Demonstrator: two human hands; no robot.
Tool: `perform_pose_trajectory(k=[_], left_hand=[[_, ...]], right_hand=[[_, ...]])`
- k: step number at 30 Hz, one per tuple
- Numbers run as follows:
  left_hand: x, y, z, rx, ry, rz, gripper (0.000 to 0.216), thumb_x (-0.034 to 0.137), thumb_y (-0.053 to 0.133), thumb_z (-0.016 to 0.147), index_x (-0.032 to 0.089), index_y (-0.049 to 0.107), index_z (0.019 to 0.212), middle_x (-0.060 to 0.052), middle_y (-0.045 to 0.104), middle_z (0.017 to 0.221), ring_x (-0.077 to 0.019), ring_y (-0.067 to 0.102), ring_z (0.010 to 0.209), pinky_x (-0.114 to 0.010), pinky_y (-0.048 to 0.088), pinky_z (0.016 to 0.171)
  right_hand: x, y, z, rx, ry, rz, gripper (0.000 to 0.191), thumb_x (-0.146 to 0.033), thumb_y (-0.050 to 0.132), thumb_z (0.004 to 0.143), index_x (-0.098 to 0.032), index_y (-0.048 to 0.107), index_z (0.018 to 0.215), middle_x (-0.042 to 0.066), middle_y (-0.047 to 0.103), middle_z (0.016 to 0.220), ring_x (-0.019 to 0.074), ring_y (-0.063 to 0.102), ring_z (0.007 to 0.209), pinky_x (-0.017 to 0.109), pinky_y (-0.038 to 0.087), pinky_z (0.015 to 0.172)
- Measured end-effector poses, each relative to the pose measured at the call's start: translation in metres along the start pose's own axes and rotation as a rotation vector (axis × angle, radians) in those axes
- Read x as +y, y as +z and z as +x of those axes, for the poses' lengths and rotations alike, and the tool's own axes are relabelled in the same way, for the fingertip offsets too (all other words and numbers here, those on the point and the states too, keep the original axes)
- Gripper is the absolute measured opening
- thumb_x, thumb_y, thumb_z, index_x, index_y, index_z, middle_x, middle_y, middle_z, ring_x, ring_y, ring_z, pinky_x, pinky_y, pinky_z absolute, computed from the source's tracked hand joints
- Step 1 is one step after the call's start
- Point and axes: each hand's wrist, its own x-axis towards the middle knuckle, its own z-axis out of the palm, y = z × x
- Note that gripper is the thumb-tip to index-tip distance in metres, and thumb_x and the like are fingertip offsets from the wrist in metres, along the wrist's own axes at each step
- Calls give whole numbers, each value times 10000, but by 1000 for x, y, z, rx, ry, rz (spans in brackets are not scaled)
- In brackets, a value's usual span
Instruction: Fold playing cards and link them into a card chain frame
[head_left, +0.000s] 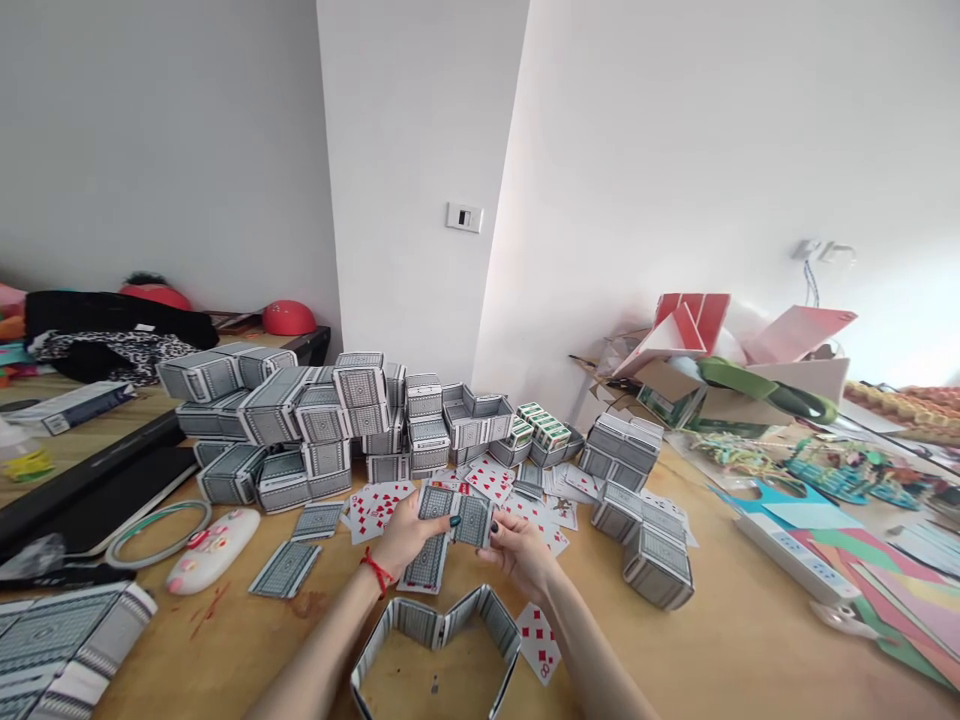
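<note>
In the middle of the table, both of my hands are closed around grey-backed playing cards [474, 518]. My left hand [401, 545], with a red string bracelet at its wrist, presses its dark-nailed thumb on the cards from the left. Fingertips of my right hand [519, 550] pinch the right edge. Another grey-backed card [424, 568] lies just below, partly covered by my left hand. Nearer to me, between my forearms, stands a heart-like ring of folded cards [480, 610]. A face-up eight of diamonds [538, 645] lies beside my right forearm.
Stacked blocks made of folded cards [270, 405] stand behind on the left; more card blocks [656, 560] are at the right. Loose cards [491, 480] lie between. A white oval case [214, 550] is at left, a power strip [795, 555] and coloured paper [885, 610] at right.
</note>
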Motion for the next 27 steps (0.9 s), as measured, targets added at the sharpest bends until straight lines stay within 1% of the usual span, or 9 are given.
perform_pose_trajectory(k=[3, 7, 9, 12, 16, 19, 23, 25, 27], left_hand=[[0, 2, -1, 9, 29, 9, 321, 255, 710, 547, 148, 572, 816, -21, 661, 736, -181, 607, 716, -286, 475, 658], [0, 6, -3, -2, 26, 30, 290, 229, 691, 560, 147, 561, 806, -10, 649, 718, -164, 599, 664, -282, 476, 631], [-2, 8, -2, -17, 17, 43, 277, 225, 681, 566, 148, 555, 800, -9, 646, 711, -160, 597, 638, -285, 479, 614], [-5, 8, 0, -10, 29, 68, 271, 211, 678, 561, 144, 556, 794, -18, 650, 737, -165, 602, 669, -290, 478, 644], [-7, 7, 1, 3, 47, 51, 302, 212, 676, 563, 141, 561, 834, -30, 657, 799, -173, 602, 736, -294, 473, 688], [-7, 9, 0, -16, 38, -11, 295, 227, 669, 576, 144, 563, 839, -32, 658, 810, -165, 600, 715, -288, 474, 666], [-8, 16, -1, -13, -14, -102, 307, 250, 690, 564, 145, 552, 818, -22, 650, 731, -148, 590, 613, -263, 468, 580], [-9, 19, -1, -19, -38, -140, 333, 250, 702, 554, 145, 549, 830, -15, 645, 698, -141, 585, 585, -252, 464, 558], [-9, 20, -1, -24, -57, -161, 339, 245, 707, 551, 141, 552, 834, -12, 642, 672, -137, 581, 566, -246, 462, 543]], right_hand=[[7, 1, 5, 19, -16, -12, 257, -338, 722, 551, -145, 631, 695, -5, 597, 620, 91, 557, 520, 219, 496, 533], [16, -2, 14, 197, -93, -87, 278, -350, 720, 514, -135, 547, 544, -45, 501, 454, 50, 436, 344, 179, 398, 349], [20, -2, 16, 275, -131, -165, 298, -364, 701, 517, -150, 495, 523, -59, 473, 418, 39, 381, 289, 170, 335, 289], [24, 1, 16, 325, -166, -281, 320, -402, 655, 558, -184, 422, 549, -72, 451, 387, 55, 374, 254, 175, 294, 258], [28, 8, 16, 339, -218, -366, 343, -512, 521, 665, -211, 371, 598, -80, 406, 364, 95, 414, 262, 188, 285, 263], [31, 12, 18, 443, -301, -444, 377, -577, 367, 743, -216, 372, 634, -73, 392, 404, 100, 396, 288, 209, 290, 288], [29, 18, 19, 671, -558, -677, 386, -535, 331, 788, -206, 374, 590, -56, 373, 482, 99, 375, 417, 220, 313, 408], [28, 20, 19, 695, -615, -767, 375, -497, 328, 807, -197, 401, 594, -49, 385, 500, 102, 371, 455, 219, 309, 447], [28, 20, 18, 679, -611, -808, 366, -471, 322, 820, -192, 423, 607, -49, 392, 497, 100, 370, 451, 213, 300, 450]])
